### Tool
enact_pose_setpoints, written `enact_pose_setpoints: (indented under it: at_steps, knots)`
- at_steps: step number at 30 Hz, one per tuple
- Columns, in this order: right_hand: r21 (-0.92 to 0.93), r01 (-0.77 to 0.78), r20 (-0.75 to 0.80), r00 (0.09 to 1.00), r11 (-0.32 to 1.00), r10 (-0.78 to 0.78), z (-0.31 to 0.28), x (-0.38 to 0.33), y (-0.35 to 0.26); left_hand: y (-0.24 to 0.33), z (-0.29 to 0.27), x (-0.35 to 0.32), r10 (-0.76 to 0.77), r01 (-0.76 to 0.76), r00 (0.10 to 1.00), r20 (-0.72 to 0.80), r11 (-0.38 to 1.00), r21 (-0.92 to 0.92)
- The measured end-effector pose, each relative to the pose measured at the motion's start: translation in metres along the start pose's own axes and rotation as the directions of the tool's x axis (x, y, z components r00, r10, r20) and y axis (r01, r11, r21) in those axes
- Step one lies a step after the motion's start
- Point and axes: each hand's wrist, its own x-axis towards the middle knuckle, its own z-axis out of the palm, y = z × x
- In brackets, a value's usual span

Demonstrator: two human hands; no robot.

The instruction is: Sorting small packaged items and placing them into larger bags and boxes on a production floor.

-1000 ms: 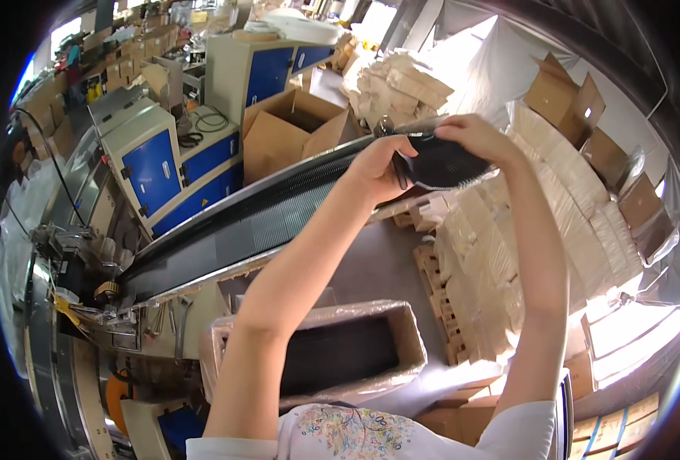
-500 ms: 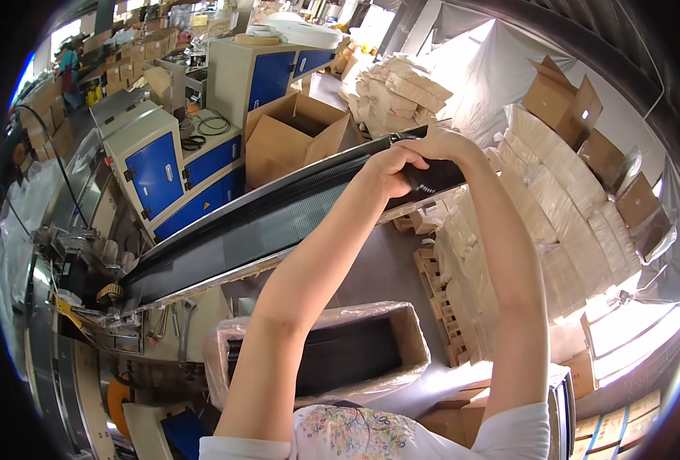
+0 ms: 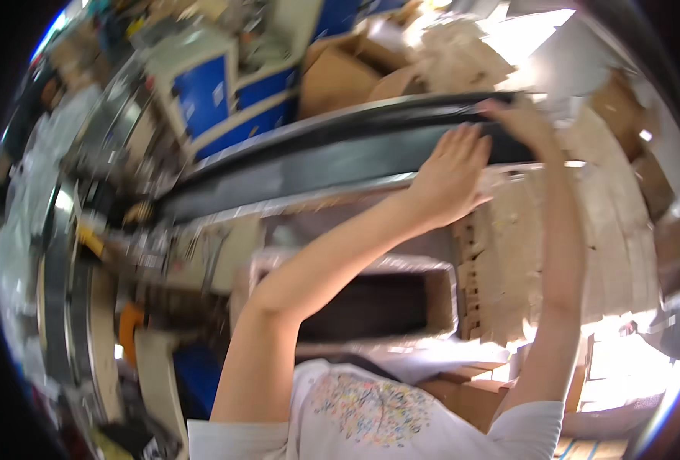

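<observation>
A long trough-like conveyor (image 3: pixel 278 178) with a dark grey bed and pale metal edges runs from the machinery at left to the right side. My left hand (image 3: pixel 453 175) is over its near edge towards the right end, palm down, fingers stretched out and holding nothing I can see. Farther right, my right hand (image 3: pixel 525 126) reaches over the dark end of the trough, its fingers pointing left and blurred, apparently extended. Whether its fingertips touch the black material (image 3: pixel 432 123) along the far side is unclear. The two hands are apart.
Below the trough stands a plastic-lined carton (image 3: pixel 441 299) with black contents. Stacked pale bundles (image 3: pixel 585 238) rise at right. Behind the trough are an open cardboard box (image 3: pixel 340 80) and cabinets with blue doors (image 3: pixel 204 96). Machinery (image 3: pixel 106 192) crowds the left end.
My hands were together at the trough's right end, closed over black material. They have separated; the left has come nearer with straightened fingers. The whole view has shifted and blurred.
</observation>
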Motion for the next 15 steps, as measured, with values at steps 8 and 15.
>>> enact_pose_setpoints:
  at_steps: [8,15]
  knots:
    - [0.59,0.562,-0.256,0.811,0.579,-0.526,0.249,-0.221,-0.114,-0.061,-0.146,-0.311,-0.522,0.677,0.735,-0.433,0.528,0.513]
    - [0.349,-0.24,0.582,0.813,0.906,-0.009,0.507,-0.307,-0.251,0.012,-0.095,-0.479,-0.932,0.869,0.346,-0.111,0.273,0.412]
